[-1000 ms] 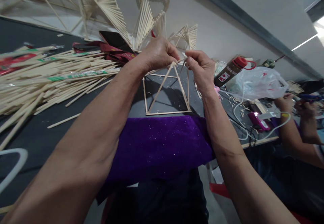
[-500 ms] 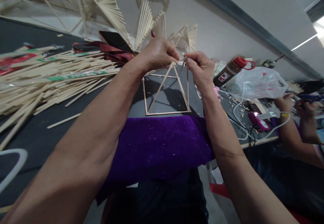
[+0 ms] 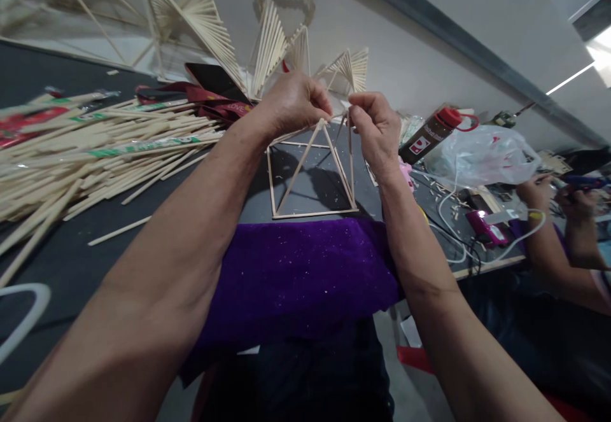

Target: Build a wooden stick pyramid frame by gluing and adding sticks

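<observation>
A frame of thin wooden sticks stands on the dark table, with a squared base and slanting sticks that rise to peaks. My left hand is at the top of the near peak, its thumb and fingers pinched together on the frame's upper end. Across from it, my right hand pinches the top of the right-hand sticks, with thumb and forefinger closed. Exactly where the left fingertips touch is partly hidden by the hand. A purple cloth with pale crumbs lies in front of the frame.
Loose wooden sticks pile up at the left. Fan-shaped stick models stand along the wall. At the right are a dark bottle with a red lid, a plastic bag, white cables and another person's hands.
My hands stay at the peaks of the stick frame. The right fingers have shifted slightly, and the whole view has moved a little.
</observation>
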Tool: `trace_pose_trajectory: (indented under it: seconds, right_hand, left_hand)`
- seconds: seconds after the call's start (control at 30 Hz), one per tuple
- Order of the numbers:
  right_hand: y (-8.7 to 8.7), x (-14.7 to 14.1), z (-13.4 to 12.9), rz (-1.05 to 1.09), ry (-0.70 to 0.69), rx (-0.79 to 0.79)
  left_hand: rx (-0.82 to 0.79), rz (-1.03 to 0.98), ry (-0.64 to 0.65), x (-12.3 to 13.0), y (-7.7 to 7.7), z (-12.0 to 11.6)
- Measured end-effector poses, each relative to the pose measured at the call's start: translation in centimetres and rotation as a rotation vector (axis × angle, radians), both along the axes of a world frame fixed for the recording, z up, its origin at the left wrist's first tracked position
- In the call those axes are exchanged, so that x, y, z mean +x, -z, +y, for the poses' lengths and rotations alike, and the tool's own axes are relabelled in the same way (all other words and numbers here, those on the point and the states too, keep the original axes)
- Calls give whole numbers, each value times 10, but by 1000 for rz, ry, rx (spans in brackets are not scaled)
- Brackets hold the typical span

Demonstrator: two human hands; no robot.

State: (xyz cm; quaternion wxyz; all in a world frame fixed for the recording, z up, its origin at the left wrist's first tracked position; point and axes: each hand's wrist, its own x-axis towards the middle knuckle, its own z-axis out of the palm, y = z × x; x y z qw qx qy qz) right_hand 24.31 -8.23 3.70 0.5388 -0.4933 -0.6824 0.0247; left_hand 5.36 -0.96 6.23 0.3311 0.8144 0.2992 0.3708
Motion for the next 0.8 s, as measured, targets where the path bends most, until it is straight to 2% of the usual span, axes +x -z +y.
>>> trace_pose_trajectory:
  seconds: [0.8]
  right_hand:
    - [-7, -5, -5, -63, 36, 6]
  left_hand:
    - [-23, -18, 20, 1, 0, 1]
